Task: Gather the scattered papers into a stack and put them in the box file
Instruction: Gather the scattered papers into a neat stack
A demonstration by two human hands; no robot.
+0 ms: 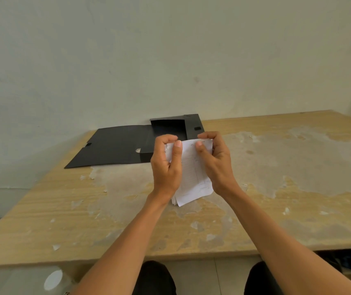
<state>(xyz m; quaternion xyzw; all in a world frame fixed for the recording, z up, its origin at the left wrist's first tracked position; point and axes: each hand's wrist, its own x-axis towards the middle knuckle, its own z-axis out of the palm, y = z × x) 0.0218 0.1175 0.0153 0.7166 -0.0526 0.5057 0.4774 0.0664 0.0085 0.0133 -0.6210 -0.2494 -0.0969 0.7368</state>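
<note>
At centre frame the left hand (pixel 166 167) and right hand (pixel 215 165) are both pinching the upright paper stack (pixel 193 177), seemingly squaring it on the table (pixel 64 209), while beyond them the open box file (pixel 168 128) is awaiting insertion next
</note>
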